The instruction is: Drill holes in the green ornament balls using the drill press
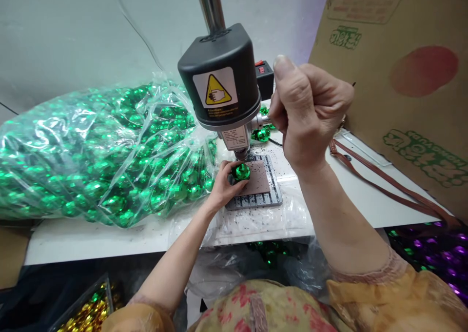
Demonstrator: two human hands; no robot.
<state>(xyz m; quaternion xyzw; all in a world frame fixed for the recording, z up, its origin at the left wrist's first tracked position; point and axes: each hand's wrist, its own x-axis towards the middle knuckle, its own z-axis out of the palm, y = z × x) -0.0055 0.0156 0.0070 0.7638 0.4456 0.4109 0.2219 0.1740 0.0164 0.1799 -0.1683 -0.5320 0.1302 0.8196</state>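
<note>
The likeliest trouble sits at the centre of the frame: the left hand (224,185) has its thumb and forefinger curled round a green ball (242,171), right below the metal tip (240,154) of the black machine head (219,78), so a fingertip left too close could be pinched if that tip came down. A loose or off-centre hold might also let the round ball roll aside, and the facets could then be marked or cracked. The right hand (310,112), right of centre, is closed into a fist on what looks like the side lever (261,121) — its grip end is hidden, and an uneven pull there could bring the tip down askew. Whether tip and ball touch, I cannot tell. The ball rests over the pale pad of the grey base plate (276,194), which is scattered with dark specks; it is shiny, mirror-bright and faceted, with darker patches — much like those in the clear bag (91,151) filling the left of the frame.
</note>
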